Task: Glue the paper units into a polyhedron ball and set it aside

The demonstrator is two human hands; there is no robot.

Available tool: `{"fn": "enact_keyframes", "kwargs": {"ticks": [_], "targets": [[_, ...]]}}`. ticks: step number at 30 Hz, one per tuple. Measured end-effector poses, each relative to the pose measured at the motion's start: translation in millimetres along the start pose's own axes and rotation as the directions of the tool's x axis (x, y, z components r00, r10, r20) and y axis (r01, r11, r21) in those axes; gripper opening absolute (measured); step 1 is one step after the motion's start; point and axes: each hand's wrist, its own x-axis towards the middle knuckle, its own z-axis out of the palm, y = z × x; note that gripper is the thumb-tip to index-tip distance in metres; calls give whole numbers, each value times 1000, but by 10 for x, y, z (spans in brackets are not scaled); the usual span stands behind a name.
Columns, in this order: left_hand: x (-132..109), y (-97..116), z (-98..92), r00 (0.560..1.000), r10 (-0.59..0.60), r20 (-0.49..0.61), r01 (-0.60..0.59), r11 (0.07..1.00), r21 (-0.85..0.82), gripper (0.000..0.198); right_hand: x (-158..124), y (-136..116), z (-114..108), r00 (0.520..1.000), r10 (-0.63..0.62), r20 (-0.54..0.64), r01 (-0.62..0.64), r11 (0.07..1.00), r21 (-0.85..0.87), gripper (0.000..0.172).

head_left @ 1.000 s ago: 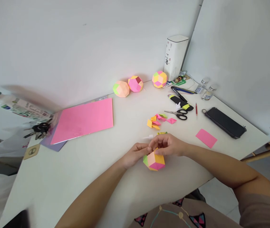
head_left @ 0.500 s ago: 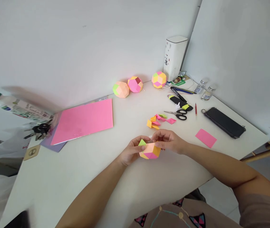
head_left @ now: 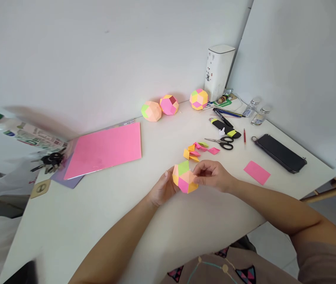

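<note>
Head view shows the ball [head_left: 185, 177] of folded paper between your two hands. It is lifted a little above the table [head_left: 156, 236], about the middle and not far from the front edge. Your left hand [head_left: 163, 189] cups it from the left, with the fingers curled behind it. Your right hand [head_left: 213, 177] pinches its right side, thumb and fingertips closed on the paper.

In my judgement the danger is in the grip. The ball looks made of separate folded parts, so a too strong pinch can dent a face or push a flap out, and then the parts may come loose. If one hand lets go, such a light thing can roll to the front edge and fall.

Just behind your hands lie the loose pieces [head_left: 196, 150], and your right wrist could sweep them. Beyond them are the scissors [head_left: 223, 142], with a phone [head_left: 280, 152] and a pink note [head_left: 256, 172] to the right. A pink sheet [head_left: 104, 150] and keys [head_left: 51, 161] lie at the left. Three finished balls [head_left: 168, 104] stand at the wall, well apart. Nothing stands between your hands and the ball.
</note>
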Motion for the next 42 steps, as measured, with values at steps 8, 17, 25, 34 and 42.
{"fn": "enact_keyframes", "kwargs": {"ticks": [8,17,25,34,42], "targets": [[-9,-17,74,999,3,36,-10,984,179,30,-25,15,60,996,-83,16,83,997,0,15],[-42,-61,177,983,13,-181,8,993,118,24,-52,55,52,999,-35,-35,24,961,-275,16],[-53,-75,202,985,44,-166,-9,978,209,17,-53,58,72,997,-62,38,72,940,-332,9],[-55,-111,160,985,59,-164,-25,980,197,17,-54,35,76,988,-141,55,152,904,-399,6],[-37,-52,155,990,8,-143,16,985,170,16,-39,19,81,956,-271,113,292,837,-462,2]]}}
